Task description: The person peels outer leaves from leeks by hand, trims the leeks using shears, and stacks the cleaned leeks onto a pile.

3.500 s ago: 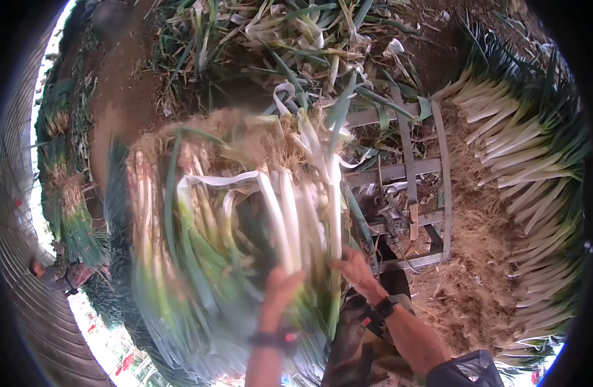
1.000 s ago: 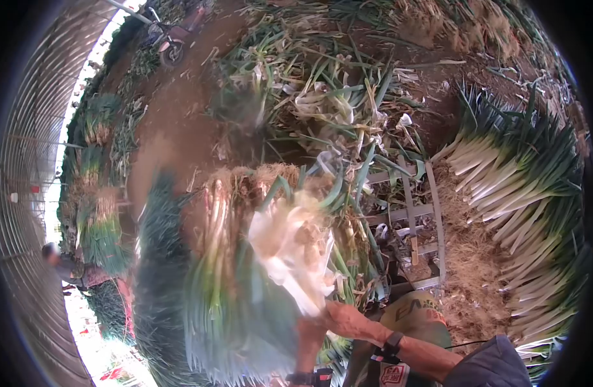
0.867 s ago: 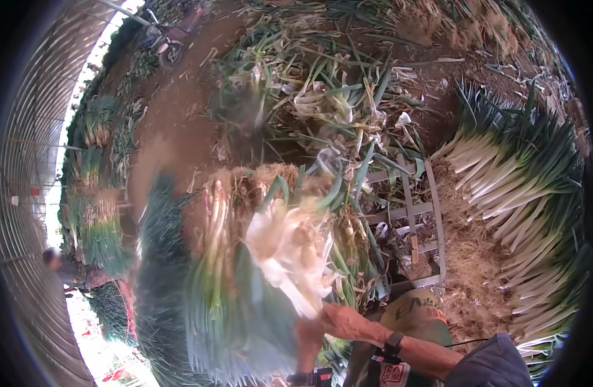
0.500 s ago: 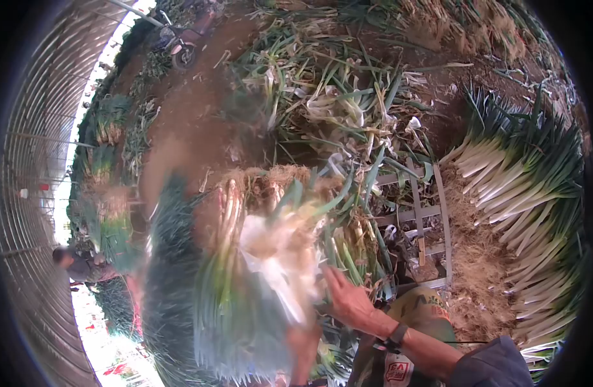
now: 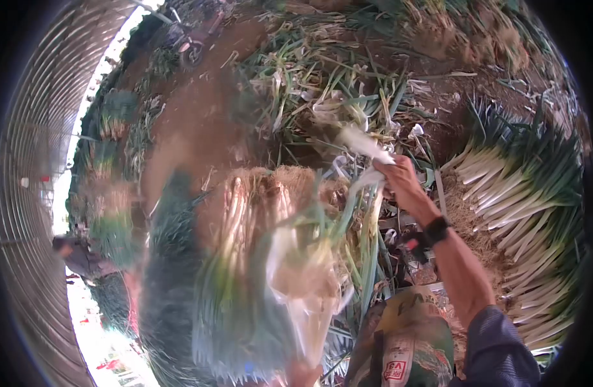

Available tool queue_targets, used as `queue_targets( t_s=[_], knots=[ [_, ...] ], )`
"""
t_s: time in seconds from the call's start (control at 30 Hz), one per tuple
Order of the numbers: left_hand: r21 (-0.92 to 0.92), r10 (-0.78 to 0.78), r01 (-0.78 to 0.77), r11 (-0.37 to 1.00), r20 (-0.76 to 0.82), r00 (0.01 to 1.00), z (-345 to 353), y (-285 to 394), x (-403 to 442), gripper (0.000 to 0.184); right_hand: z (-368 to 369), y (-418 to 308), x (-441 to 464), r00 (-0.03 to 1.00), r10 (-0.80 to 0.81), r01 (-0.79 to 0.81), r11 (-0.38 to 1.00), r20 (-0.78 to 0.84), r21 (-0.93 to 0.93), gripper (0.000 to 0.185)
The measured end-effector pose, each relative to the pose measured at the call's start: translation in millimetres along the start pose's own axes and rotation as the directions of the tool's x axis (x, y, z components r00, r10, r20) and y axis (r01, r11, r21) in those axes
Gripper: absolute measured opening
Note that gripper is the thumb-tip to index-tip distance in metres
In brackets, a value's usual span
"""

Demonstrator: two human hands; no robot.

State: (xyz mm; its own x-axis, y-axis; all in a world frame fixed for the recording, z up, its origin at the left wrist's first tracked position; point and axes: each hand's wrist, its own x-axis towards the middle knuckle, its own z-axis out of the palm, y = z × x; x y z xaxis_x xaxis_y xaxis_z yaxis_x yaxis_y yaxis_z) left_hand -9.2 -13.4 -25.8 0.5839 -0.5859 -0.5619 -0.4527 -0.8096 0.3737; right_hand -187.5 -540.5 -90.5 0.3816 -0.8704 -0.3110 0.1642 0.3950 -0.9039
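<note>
My left hand (image 5: 303,374) is at the bottom edge, partly cut off, closed round a few green onions (image 5: 312,322) held roots up, blurred, with loose whitish skin hanging about them. My right hand (image 5: 399,180), with a black band on its wrist, is raised to the right of them, its fingers closed on a peeled onion leaf (image 5: 361,145) whose white end is smeared by motion. Just left of the held onions lie bundled green onions (image 5: 235,213), roots toward the far side.
Cleaned green onions (image 5: 496,193) lie in a long row at the right. A heap of stripped leaves (image 5: 328,97) covers the soil ahead. A metal frame (image 5: 441,193) stands near my right arm. Another person (image 5: 80,258) is at the far left, beside the curved greenhouse wall (image 5: 32,161).
My right hand has moved up and away from the onions, and now pulls a leaf. My left hand has lowered slightly with the held onions.
</note>
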Motion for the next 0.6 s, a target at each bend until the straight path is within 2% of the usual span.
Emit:
queue_targets(
  t_s=[0.03,0.1,0.13,0.17,0.2,0.27,0.3,0.33,0.37,0.4,0.43,0.5,0.53,0.57,0.6],
  knots=[
    [-0.025,-0.073,0.074,0.997,0.059,0.996,0.3,-10.2,-7.4,0.057,-10.0,6.3,-7.0,0.998,0.026,-0.022,0.997,0.059,-0.069,0.023],
    [0.071,-0.128,0.119,0.990,0.132,0.983,2.6,-19.9,-13.9,0.060,-23.4,20.1,-42.0,0.982,0.086,-0.051,0.977,0.166,-0.208,0.034],
    [0.120,-0.158,0.139,0.983,0.165,0.973,4.5,-27.2,-17.3,0.061,-16.8,24.1,-70.2,0.977,0.117,-0.099,0.990,0.180,-0.105,0.038],
    [0.235,-0.185,0.127,0.964,0.245,0.952,12.5,-54.3,-19.3,0.069,-19.2,37.7,-84.2,0.900,0.397,-0.361,0.910,0.178,-0.203,0.043],
    [0.186,-0.160,0.119,0.975,0.224,0.961,16.9,-63.8,-24.8,0.070,-18.7,58.6,-107.1,0.885,0.390,-0.359,0.920,0.256,-0.161,0.046],
    [0.085,-0.108,0.094,0.992,0.179,0.978,24.4,-74.2,-33.3,0.072,-24.9,111.4,-162.8,0.862,0.256,-0.170,0.959,0.436,-0.226,0.051],
    [0.134,-0.059,0.020,0.991,0.297,0.953,29.6,-80.7,-31.1,0.075,-24.3,144.6,-185.5,0.809,0.369,-0.311,0.929,0.457,-0.200,0.054],
    [0.198,-0.044,-0.019,0.980,0.308,0.950,36.8,-84.7,-34.7,0.074,-22.3,175.5,-207.7,0.743,0.476,-0.446,0.876,0.470,-0.182,0.057],
    [0.260,-0.028,-0.059,0.964,0.319,0.947,43.2,-81.0,-38.1,0.073,-15.5,181.4,-214.4,0.632,0.607,-0.684,0.729,0.482,-0.022,0.059],
    [0.320,-0.015,-0.097,0.942,0.333,0.943,41.1,-63.9,-40.4,0.073,-0.4,171.6,-217.1,0.502,0.720,-0.853,0.504,0.480,0.135,0.062],
    [0.315,-0.194,0.030,0.948,0.502,0.843,32.7,-48.7,-36.8,0.079,11.3,157.4,-227.1,0.495,0.698,-0.869,0.410,0.517,0.279,0.063],
    [0.234,-0.130,0.023,0.972,0.454,0.881,16.8,-22.2,-47.5,0.082,38.5,111.1,-229.0,0.503,0.642,-0.832,0.177,0.579,0.527,0.065],
    [0.192,-0.101,0.020,0.981,0.425,0.900,10.9,-8.9,-51.9,0.084,36.5,111.9,-220.7,0.523,0.685,-0.831,0.276,0.508,0.483,0.064],
    [0.270,-0.189,0.061,0.961,0.478,0.858,4.6,9.7,-49.2,0.094,34.4,116.0,-209.7,0.545,0.718,-0.826,0.369,0.434,0.427,0.062],
    [0.282,-0.162,0.021,0.959,0.488,0.858,12.2,-1.4,-54.5,0.094,32.8,120.3,-201.2,0.570,0.739,-0.816,0.454,0.359,0.359,0.061]
  ],
)
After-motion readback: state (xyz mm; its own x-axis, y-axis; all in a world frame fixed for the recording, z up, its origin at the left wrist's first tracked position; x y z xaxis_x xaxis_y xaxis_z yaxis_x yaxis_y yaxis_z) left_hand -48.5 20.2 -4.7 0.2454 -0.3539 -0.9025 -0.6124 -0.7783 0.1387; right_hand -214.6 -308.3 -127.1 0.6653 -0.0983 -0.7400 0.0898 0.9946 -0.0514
